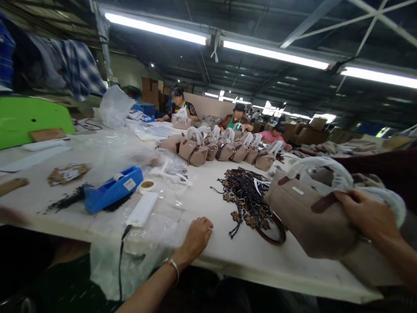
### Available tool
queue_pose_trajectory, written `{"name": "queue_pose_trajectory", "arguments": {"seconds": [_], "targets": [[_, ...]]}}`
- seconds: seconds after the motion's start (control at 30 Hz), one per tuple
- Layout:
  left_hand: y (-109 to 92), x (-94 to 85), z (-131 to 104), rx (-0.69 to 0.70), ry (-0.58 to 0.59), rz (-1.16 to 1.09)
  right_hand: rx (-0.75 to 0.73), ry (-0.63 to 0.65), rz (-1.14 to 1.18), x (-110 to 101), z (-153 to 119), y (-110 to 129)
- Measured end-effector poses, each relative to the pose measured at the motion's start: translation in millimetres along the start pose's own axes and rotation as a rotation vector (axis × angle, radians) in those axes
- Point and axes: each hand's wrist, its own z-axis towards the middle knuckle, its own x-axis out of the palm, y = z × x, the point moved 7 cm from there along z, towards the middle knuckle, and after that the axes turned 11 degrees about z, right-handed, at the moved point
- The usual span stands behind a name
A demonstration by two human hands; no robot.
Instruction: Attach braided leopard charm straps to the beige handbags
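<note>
My right hand [366, 213] grips a taupe handbag [306, 213] near the brown leather tab at the base of its handle. The bag tilts over the right end of the table, its handles [325, 171] wrapped in white covering. Close to the table's front edge rests my left hand [197, 237], its fingers curled together with nothing visible in them. Between my hands lies a heap of dark braided cords [243, 191] with metal rings and brown flower-shaped pieces. A brown ring-like strap [276, 232] shows beside the bag.
Several similar bags [193, 152] stand in rows across the white table [195, 195]. To the left are a blue tape dispenser [114, 189], a tape roll [146, 186], a white power strip [143, 208] and plastic film. Co-workers [237, 117] sit opposite; another person's hand [13, 187] is at far left.
</note>
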Motion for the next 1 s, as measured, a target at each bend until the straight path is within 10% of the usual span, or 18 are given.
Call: {"name": "queue_pose_trajectory", "arguments": {"seconds": [0.23,0.4,0.53,0.7,1.0], "targets": [[-57.0,-32.0,21.7,0.018,-0.172,-0.656,-0.208,-0.063,0.103,-7.6,-34.2,140.9],[-22.3,-40.9,32.7,-0.052,-0.306,-0.709,-0.29,0.094,0.382,94.8,-100.8,183.2],[33.7,-25.6,34.1,-0.192,-0.262,-0.686,-0.159,0.262,0.644,175.2,-145.9,191.9],[49.5,-30.3,34.9,-0.203,-0.245,-0.709,-0.125,0.385,0.884,180.6,-144.2,195.5],[62.6,-4.5,-3.7,-0.368,-0.306,-0.679,0.08,0.509,0.324,237.8,-129.2,85.4]]}}
